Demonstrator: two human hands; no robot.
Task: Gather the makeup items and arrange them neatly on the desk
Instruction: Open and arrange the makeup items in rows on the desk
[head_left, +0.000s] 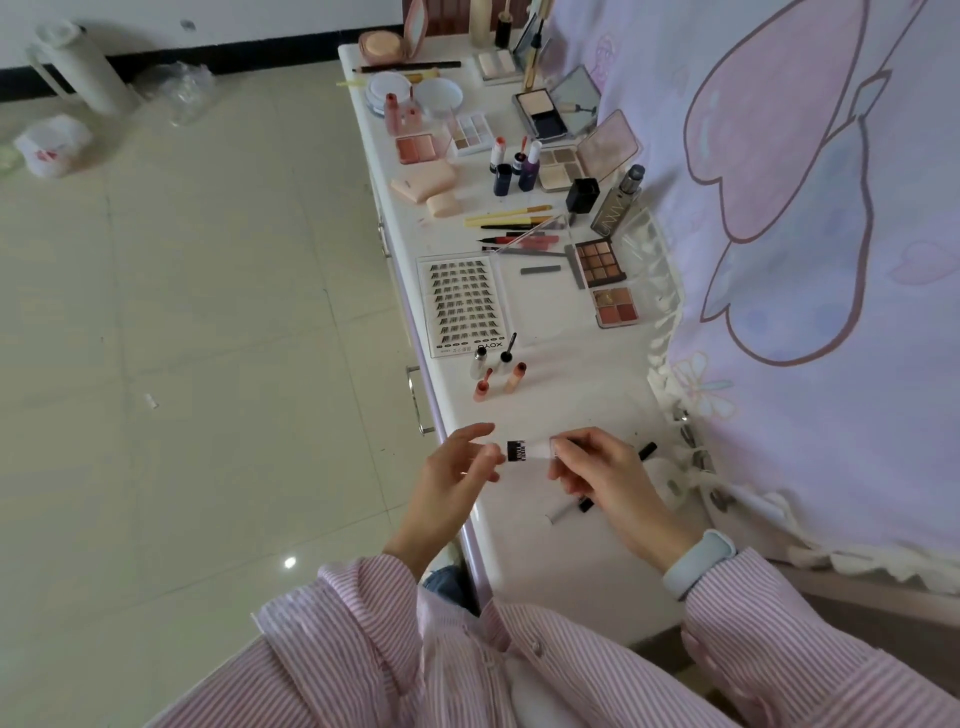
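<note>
Home bedroom (cartoon curtain (779, 208), desk (545, 374)).

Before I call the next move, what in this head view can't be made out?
- Small tube: its ends are covered by the left hand and right hand; label too small.
- Pen: mostly behind the right hand.
- Items at the desk's far end: cut by the top edge.
</note>
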